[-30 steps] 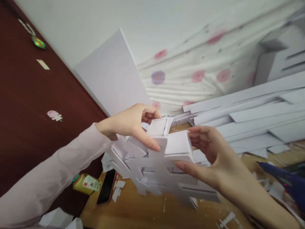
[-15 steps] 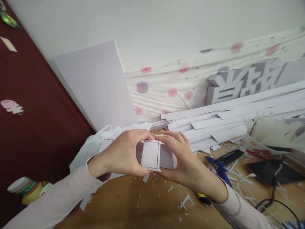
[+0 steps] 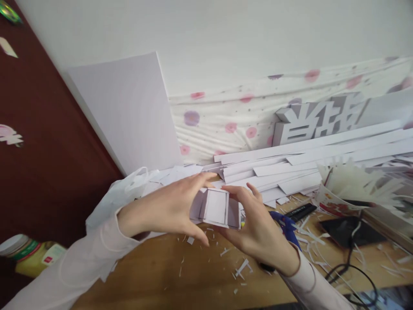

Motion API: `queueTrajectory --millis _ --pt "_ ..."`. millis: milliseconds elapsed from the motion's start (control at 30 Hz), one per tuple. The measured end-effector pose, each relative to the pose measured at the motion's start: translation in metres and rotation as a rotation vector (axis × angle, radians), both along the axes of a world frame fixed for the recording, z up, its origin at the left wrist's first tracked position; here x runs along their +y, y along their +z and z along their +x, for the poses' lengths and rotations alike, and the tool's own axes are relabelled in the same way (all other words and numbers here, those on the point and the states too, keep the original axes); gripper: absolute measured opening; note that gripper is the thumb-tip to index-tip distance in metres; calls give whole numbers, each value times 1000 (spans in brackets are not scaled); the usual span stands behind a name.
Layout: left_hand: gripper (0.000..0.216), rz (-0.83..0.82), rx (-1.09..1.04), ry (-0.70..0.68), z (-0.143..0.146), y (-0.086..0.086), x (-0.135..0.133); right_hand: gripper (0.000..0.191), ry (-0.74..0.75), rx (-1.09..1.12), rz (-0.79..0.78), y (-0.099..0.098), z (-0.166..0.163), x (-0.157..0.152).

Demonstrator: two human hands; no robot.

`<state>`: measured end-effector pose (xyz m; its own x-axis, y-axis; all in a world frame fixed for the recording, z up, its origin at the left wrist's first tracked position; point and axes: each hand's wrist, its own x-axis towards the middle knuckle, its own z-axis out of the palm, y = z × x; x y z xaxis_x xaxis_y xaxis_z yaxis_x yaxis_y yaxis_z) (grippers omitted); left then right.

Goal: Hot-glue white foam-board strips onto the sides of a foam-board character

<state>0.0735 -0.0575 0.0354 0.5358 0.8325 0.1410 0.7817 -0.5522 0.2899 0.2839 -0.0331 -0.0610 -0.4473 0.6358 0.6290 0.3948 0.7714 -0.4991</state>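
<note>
A small white boxy piece of board (image 3: 217,207) with an open side compartment is held up over the table. My right hand (image 3: 261,230) grips its right end, fingers along the top edge and thumb below. My left hand (image 3: 158,211) curves around the left end with thumb and fingers spread; the thumb stands apart from the piece, and whether the palm touches it is hidden. Behind my right wrist lies a blue glue gun (image 3: 288,228), partly covered.
Long white board strips (image 3: 300,165) are stacked along the wall, beside standing white block characters (image 3: 300,125). A cup (image 3: 332,200) of glue sticks, a black cutter (image 3: 301,212) and cables (image 3: 351,258) lie right. A plastic bag (image 3: 109,202) and jar (image 3: 35,256) are left.
My left thumb has come away from the piece and my left fingers have spread. The piece has shifted slightly right in my right hand. The view has turned a little to the right.
</note>
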Motion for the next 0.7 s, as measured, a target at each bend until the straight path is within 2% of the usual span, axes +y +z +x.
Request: queueTrajectory --millis 33,100,200,300,467,567,700 --pt "102 24 31 2 -7 7 -2 57 -11 6 -6 0 1 1" --pt "93 93 85 81 -25 20 -7 52 -27 21 -16 -1 1 3" --pt "97 49 123 240 -53 24 -14 50 -22 35 -9 -1 0 4" --pt "102 30 145 269 -72 6 -14 50 -18 28 4 0 -3 4" --pt "80 176 163 232 -89 -31 0 44 -40 31 -11 0 -3 7" --pt "78 184 101 261 -97 -39 9 40 -57 32 -12 0 -1 11" --pt "73 191 50 299 -104 -37 16 45 -49 22 -38 1 1 16"
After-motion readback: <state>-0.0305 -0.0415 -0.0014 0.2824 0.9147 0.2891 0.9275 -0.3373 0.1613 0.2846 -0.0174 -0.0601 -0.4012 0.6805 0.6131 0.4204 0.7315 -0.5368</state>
